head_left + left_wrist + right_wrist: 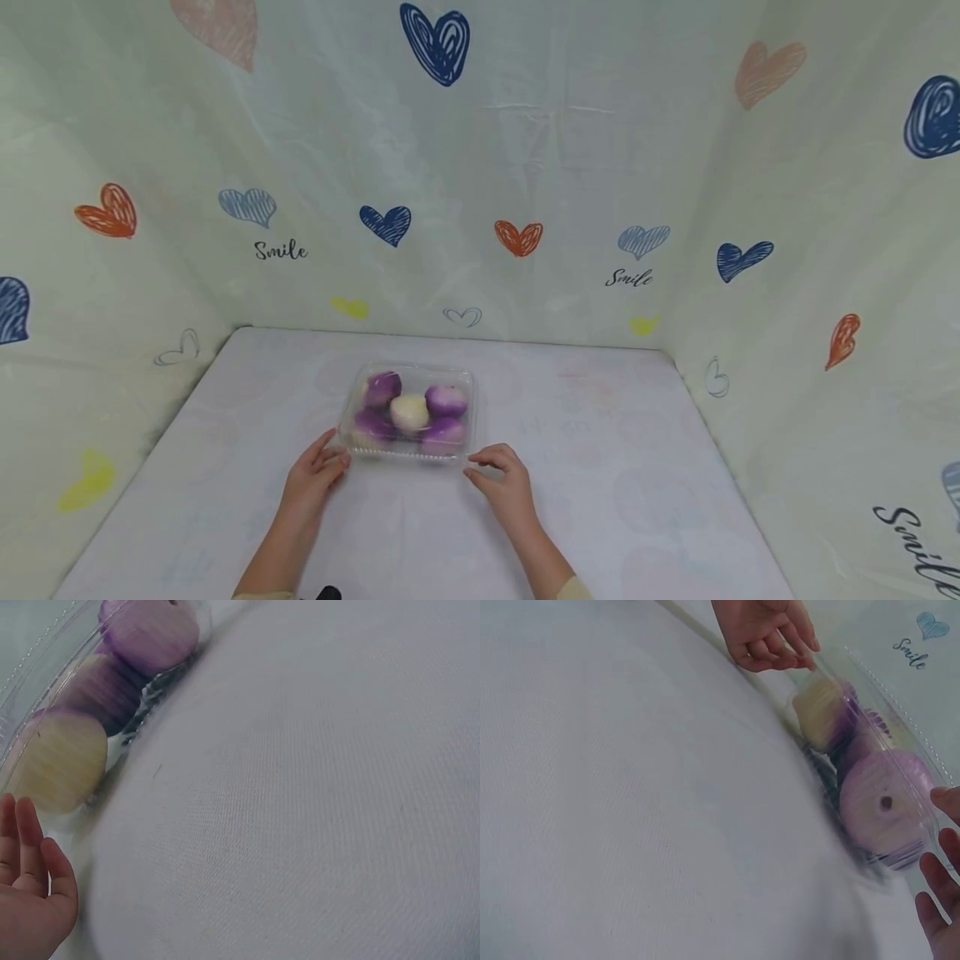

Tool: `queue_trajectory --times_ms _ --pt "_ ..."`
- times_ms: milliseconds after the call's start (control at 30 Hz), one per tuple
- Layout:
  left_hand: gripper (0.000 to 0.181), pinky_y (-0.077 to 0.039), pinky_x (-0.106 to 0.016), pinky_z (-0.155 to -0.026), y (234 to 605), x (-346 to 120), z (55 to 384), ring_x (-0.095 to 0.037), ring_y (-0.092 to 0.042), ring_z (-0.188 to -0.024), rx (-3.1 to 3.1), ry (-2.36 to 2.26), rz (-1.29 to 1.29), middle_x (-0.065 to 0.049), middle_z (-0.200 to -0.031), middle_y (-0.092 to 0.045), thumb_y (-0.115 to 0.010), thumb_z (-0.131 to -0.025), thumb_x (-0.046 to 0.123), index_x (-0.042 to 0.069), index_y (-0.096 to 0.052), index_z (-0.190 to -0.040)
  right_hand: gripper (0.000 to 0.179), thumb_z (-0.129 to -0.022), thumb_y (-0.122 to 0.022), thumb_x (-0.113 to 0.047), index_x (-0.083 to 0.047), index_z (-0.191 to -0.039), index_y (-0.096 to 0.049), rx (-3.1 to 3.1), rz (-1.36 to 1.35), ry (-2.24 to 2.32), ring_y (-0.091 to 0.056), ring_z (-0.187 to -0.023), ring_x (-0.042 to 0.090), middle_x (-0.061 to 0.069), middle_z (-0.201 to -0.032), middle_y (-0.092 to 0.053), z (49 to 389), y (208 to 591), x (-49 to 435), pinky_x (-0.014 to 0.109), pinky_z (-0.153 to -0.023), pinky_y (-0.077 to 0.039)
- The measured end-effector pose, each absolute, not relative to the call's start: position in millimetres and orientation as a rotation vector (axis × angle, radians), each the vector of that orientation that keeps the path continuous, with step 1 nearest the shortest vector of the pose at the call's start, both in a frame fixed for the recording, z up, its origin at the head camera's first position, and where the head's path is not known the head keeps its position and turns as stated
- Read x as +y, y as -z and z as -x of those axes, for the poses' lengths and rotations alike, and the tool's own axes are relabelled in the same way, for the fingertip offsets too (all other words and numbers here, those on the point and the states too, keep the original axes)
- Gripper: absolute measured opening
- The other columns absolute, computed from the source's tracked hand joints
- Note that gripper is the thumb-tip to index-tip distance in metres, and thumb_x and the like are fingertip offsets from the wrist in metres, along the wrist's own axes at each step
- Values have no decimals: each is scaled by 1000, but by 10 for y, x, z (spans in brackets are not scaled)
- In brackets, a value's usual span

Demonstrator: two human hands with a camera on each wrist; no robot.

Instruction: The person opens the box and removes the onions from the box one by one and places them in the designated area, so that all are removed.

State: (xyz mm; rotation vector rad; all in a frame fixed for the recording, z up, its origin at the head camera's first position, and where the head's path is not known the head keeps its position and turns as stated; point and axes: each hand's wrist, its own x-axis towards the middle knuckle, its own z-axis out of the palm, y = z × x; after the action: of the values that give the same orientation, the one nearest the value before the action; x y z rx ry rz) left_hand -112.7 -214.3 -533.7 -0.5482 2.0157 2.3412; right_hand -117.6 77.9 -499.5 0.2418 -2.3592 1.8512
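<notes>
A clear plastic clamshell box stands on the table, with its lid down over several round purple-and-white vegetables that look like turnips. In the left wrist view a pale turnip shows through the near wall. My left hand is at the box's front left corner, fingers mostly straight and fingertips at its side. At the front right corner is my right hand, thumb and forefinger apart beside the rim. In the right wrist view the right hand is partly cut off by the frame edge.
A white cloth covers the table. Pale curtains printed with hearts and "Smile" surround it at the back and both sides. A small black object pokes in at the bottom edge of the head view.
</notes>
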Motion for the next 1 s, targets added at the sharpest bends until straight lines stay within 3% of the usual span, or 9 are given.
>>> queue_trajectory --times_ms 200,367,467,700,1000 --pt "71 -47 -19 -78 5304 -2136 1124 2 -55 -86 1995 -2376 574 12 -104 -58 -60 -94 1 5 -23 -154 14 -76 -77 9 6 -89 -73 -2338 -290 -1858 -61 -88 30 16 -90 -63 1192 5035 715 36 -86 -49" --pt "77 -45 -17 -82 5310 -2134 1105 1 -57 -92 2067 -2305 584 -9 -130 -50 -61 -92 2 10 -18 -156 14 -77 -77 7 6 -90 -73 -2371 -277 -1877 -59 -91 26 16 -92 -63 1165 5015 654 33 -87 -48" --pt "79 -43 -15 -82 5324 -2115 1082 0 -58 -92 2117 -2254 585 -17 -137 -44 -62 -91 2 12 -18 -156 14 -77 -77 6 6 -91 -72 -2403 -263 -1884 -59 -92 27 16 -94 -62 1141 5006 620 34 -87 -48" --pt "69 -47 -17 -79 5347 -2018 1005 -2 -60 -87 2226 -2244 505 -12 -122 -57 -65 -89 -4 4 -31 -149 14 -77 -78 4 3 -90 -73 -2408 -272 -1878 -58 -93 25 14 -94 -62 1168 5207 539 32 -86 -47" --pt "53 -49 -21 -77 5367 -1792 951 -7 -62 -87 2286 -2201 423 -19 -112 -64 -70 -85 -4 -2 -50 -134 15 -78 -81 -8 -7 -91 -76 -2429 -285 -1931 -55 -93 11 -3 -93 -61 1198 5404 509 31 -88 -46"
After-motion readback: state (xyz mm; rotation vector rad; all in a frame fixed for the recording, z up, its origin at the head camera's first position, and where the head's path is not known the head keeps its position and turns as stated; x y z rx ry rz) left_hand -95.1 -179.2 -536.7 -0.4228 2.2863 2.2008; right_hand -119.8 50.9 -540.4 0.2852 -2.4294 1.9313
